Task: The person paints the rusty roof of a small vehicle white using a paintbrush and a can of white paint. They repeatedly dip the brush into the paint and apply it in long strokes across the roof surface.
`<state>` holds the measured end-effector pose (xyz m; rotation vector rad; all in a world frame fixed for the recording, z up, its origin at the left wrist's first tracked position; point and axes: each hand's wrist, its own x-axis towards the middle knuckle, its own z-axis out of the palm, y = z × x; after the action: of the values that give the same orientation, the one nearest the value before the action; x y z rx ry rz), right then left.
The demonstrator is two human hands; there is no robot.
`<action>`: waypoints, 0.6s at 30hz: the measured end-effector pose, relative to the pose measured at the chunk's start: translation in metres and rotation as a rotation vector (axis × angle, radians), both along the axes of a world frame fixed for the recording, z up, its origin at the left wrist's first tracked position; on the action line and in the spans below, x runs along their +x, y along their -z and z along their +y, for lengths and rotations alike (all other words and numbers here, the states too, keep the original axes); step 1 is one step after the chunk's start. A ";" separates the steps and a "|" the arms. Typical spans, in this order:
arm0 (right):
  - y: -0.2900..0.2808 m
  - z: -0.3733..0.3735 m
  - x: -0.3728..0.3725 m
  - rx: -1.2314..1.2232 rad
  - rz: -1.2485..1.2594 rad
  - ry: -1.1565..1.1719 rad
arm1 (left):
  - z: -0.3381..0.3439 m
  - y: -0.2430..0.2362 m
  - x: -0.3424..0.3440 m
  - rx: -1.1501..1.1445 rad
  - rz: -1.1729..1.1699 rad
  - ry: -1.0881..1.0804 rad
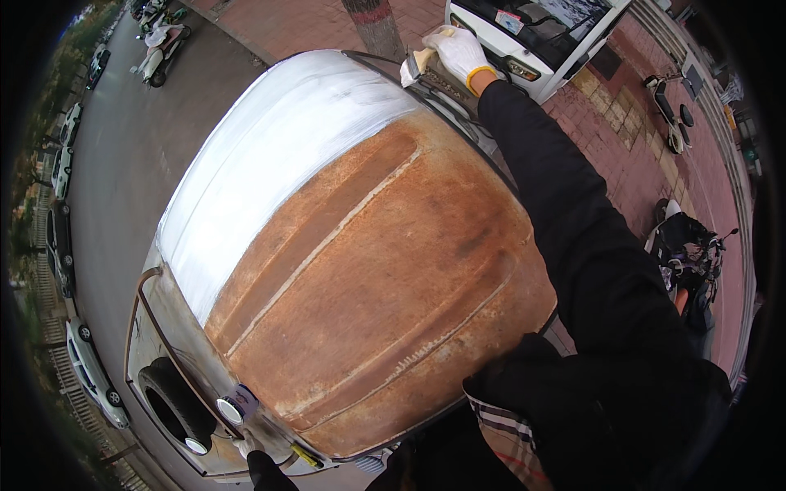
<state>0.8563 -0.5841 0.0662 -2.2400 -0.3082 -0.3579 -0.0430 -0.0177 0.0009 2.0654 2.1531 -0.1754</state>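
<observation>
My right hand (460, 54), in a white knit glove with a yellow cuff, reaches to the far right edge of a vehicle's roof. It is closed on a paintbrush (419, 64) with a pale handle and white-coated bristles. The rusty brown roof (377, 270) has raised ribs; its far left part wears white paint (270, 155), streaky toward the top. At the lower left, my gloved left hand (248, 444) is closed on the end of a bent metal rail (173, 331). Right beside it stands a can of white paint (237, 404).
A black tire (174, 403) lies in the cargo bed beyond the rail, with a small white round thing (196, 446) by it. A tree trunk (374, 26) and a white vehicle (532, 41) stand close past the roof. Scooters (686, 254) are parked on the red paving.
</observation>
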 end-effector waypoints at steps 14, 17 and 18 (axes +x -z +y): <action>0.008 0.028 -0.015 0.508 0.405 -0.149 | -0.003 -0.001 -0.001 -0.011 -0.009 0.003; 0.001 0.020 0.006 0.290 0.129 -0.079 | -0.008 0.000 0.002 0.007 -0.052 0.022; -0.005 0.026 0.006 0.202 0.082 -0.021 | -0.008 0.000 0.003 0.018 -0.070 0.022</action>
<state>0.8624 -0.5576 0.0710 -2.0451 -0.2411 -0.2730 -0.0403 -0.0257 0.0008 2.0743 2.0997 -0.0851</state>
